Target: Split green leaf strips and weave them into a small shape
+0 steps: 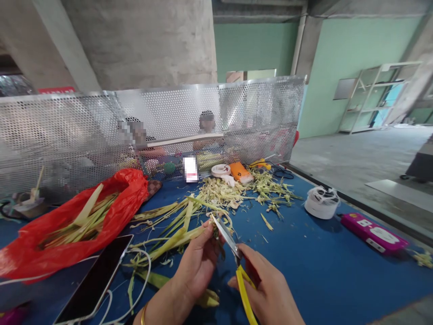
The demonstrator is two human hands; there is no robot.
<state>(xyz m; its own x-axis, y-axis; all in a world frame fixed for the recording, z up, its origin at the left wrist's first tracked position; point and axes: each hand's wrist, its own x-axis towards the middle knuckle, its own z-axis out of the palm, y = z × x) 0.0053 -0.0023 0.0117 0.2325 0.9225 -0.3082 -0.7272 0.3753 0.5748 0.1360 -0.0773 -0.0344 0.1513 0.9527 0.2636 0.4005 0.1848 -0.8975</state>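
Note:
My left hand (200,257) is closed around a small bit of dried plant leaf, mostly hidden by the fingers. In my right hand (265,284) is a pair of scissors (246,293) with yellow handles. Their metal blades point up and left, the tips beside the leaf at my left fingertips. Long yellow-green leaf strips (169,246) lie to the left of and beneath my left hand. Beyond the blades is a heap of pale, curled leaf scraps (219,192), with greener trimmings (274,187) to its right.
At left, a red plastic bag (115,230) holds more strips, near a phone (96,280) with a white cable. A white spool (321,203) and magenta box (375,232) stand at right on the blue table (304,275). A perforated metal screen (176,108) separates two people behind.

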